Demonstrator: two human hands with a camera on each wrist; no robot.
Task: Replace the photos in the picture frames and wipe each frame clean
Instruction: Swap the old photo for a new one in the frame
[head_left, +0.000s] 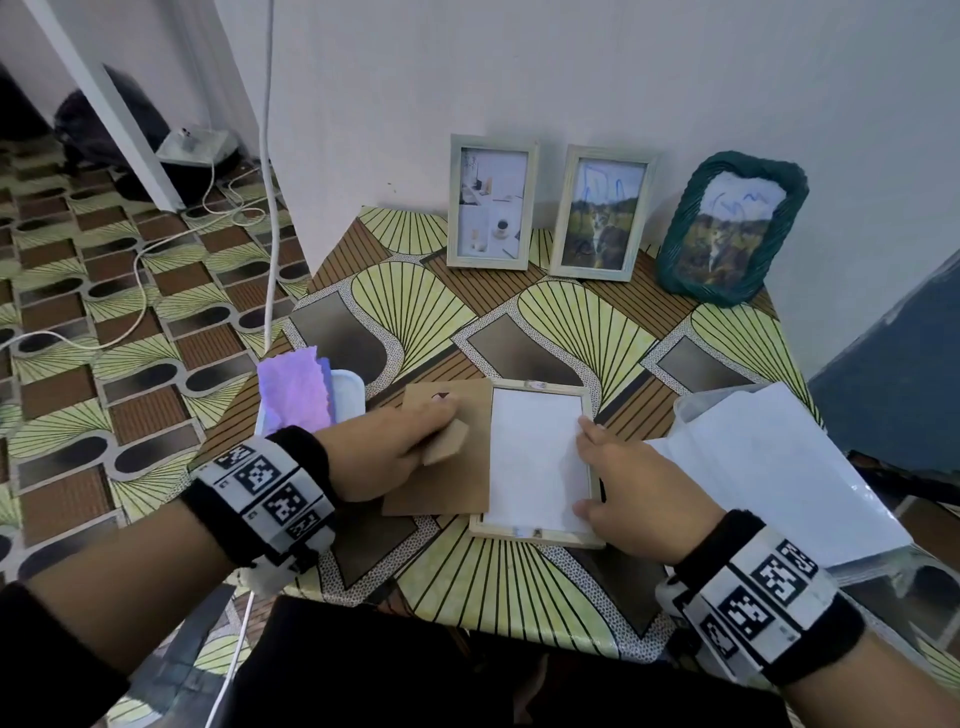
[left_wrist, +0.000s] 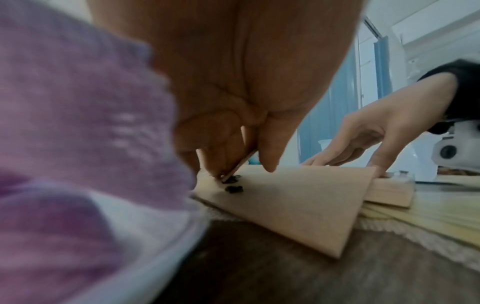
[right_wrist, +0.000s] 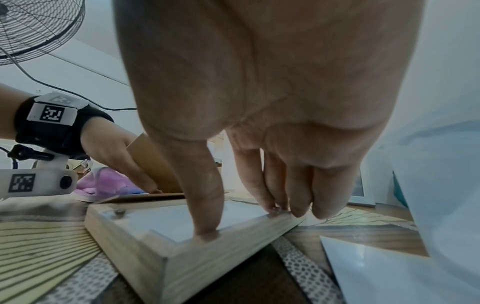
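Observation:
A pale wooden frame (head_left: 535, 534) lies face down on the table centre, with a white photo back (head_left: 535, 457) showing inside it. My right hand (head_left: 597, 467) rests straight fingers on its right rail, and the thumb (right_wrist: 207, 232) presses the near corner of the frame (right_wrist: 207, 263). To the left, overlapping the frame's left edge, lies the brown backing board (head_left: 441, 483). My left hand (head_left: 441, 423) pinches its fold-out stand flap (head_left: 449, 441) between thumb and fingers; the pinch on the backing board (left_wrist: 285, 201) also shows close up in the left wrist view. A purple cloth (head_left: 296, 389) sits beside that wrist.
Three filled frames lean on the wall: two pale wooden ones (head_left: 491, 202) (head_left: 602, 213) and a green woven one (head_left: 732, 228). The cloth lies in a white tray (head_left: 350, 395) at the table's left edge. White sheets (head_left: 779, 467) lie in a clear container at right. Cables trail over the floor.

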